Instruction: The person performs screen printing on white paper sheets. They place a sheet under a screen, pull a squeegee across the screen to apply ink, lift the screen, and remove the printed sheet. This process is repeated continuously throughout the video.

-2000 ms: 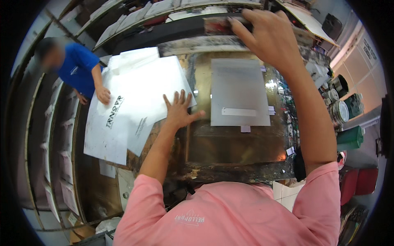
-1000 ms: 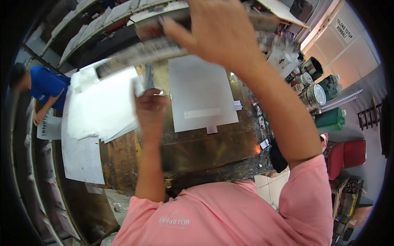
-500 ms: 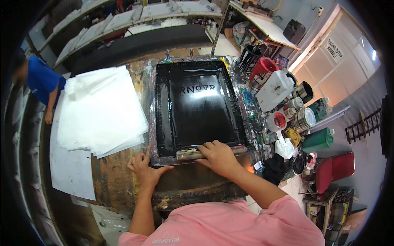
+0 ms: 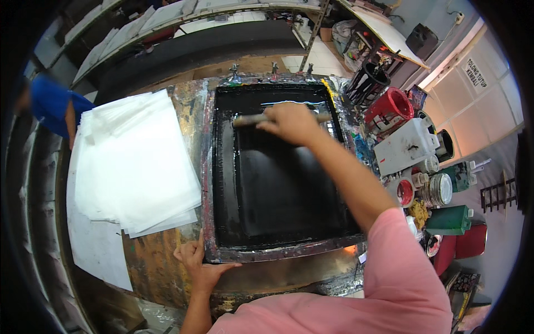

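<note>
A black, ink-covered printing screen in a paint-stained frame (image 4: 208,183) lies flat on the worn work table (image 4: 161,261). My right hand (image 4: 289,122) grips a wooden-handled squeegee (image 4: 250,119) at the far end of the screen. My left hand (image 4: 197,264) presses on the near left corner of the frame, fingers spread over its edge. Wet black ink covers the mesh (image 4: 278,189).
A stack of white sheets (image 4: 136,161) lies left of the screen. Paint tubs, a red bucket (image 4: 392,106), a white jug (image 4: 406,146) and a green can (image 4: 450,220) crowd the right side. A person in a blue shirt (image 4: 53,106) stands far left. Shelves run along the back.
The raised screen came down flat over the table and the sheet on it. My right hand took the squeegee at the near edge and moved it to the far end. My left hand shifted to the frame's corner.
</note>
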A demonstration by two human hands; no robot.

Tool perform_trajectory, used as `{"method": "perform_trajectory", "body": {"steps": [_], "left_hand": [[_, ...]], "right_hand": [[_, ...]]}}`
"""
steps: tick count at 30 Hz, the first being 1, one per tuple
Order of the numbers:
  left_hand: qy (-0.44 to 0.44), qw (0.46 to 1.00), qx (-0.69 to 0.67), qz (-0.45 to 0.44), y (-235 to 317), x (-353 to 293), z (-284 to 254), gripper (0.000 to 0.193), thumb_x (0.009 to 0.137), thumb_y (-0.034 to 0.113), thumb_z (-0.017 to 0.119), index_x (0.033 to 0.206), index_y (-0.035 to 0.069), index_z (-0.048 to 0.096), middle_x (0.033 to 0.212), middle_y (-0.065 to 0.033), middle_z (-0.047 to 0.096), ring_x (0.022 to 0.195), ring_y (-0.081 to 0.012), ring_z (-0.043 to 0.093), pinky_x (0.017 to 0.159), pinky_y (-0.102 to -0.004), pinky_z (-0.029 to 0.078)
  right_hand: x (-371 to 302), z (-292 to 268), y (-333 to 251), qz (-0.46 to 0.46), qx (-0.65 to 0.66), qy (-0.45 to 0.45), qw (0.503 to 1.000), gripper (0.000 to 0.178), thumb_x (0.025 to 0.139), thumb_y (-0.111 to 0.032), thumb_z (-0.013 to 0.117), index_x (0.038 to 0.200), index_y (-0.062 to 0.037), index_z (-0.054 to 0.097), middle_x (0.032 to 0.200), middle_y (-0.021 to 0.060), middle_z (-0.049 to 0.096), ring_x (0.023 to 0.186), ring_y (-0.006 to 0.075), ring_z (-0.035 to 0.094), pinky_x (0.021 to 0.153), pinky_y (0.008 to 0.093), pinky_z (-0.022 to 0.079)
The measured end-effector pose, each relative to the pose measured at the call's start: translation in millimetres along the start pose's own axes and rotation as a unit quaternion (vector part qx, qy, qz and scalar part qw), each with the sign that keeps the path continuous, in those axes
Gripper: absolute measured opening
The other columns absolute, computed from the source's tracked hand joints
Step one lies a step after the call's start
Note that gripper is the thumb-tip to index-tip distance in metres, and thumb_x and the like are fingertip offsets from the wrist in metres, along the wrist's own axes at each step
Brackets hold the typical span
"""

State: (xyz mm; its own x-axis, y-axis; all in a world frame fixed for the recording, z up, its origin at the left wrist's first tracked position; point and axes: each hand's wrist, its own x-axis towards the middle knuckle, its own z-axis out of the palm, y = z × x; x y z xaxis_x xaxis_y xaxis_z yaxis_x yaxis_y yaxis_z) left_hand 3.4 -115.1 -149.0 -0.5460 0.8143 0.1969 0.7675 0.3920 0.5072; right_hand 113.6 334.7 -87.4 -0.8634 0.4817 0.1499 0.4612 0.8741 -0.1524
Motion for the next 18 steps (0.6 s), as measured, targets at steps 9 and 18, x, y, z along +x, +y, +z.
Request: {"method": "perform_trajectory", "body": {"steps": [9, 18], "left_hand": [[0.064, 0.994, -0.059, 0.070, -1.5, -1.5, 4.3, 0.127, 0.051, 0.069, 0.097, 0.150, -0.002, 0.062, 0.095, -0.0069, 0.071, 0.088, -0.0268, 0.060, 0.098, -0.0440, 0.040], [0.095, 0.990, -0.081, 0.062, 3.8, -2.7, 7.7, 0.117, 0.058, 0.059, 0.100, 0.151, -0.002, 0.062, 0.103, -0.0100, 0.072, 0.099, -0.0316, 0.059, 0.100, -0.0444, 0.041]], "right_hand": [[0.9, 25.1, 1.6, 0.001, -0.048, 0.107, 0.993, 0.048, 0.099, -0.059, 0.067, 0.107, -0.0127, 0.073, 0.099, 0.0114, 0.073, 0.100, 0.0338, 0.073, 0.080, 0.0497, 0.059], [-203.6, -20.0, -144.6, 0.020, -0.031, 0.040, 0.999, 0.041, 0.095, -0.048, 0.075, 0.106, -0.0108, 0.063, 0.095, 0.0087, 0.067, 0.089, 0.0306, 0.070, 0.070, 0.0445, 0.061]]}}
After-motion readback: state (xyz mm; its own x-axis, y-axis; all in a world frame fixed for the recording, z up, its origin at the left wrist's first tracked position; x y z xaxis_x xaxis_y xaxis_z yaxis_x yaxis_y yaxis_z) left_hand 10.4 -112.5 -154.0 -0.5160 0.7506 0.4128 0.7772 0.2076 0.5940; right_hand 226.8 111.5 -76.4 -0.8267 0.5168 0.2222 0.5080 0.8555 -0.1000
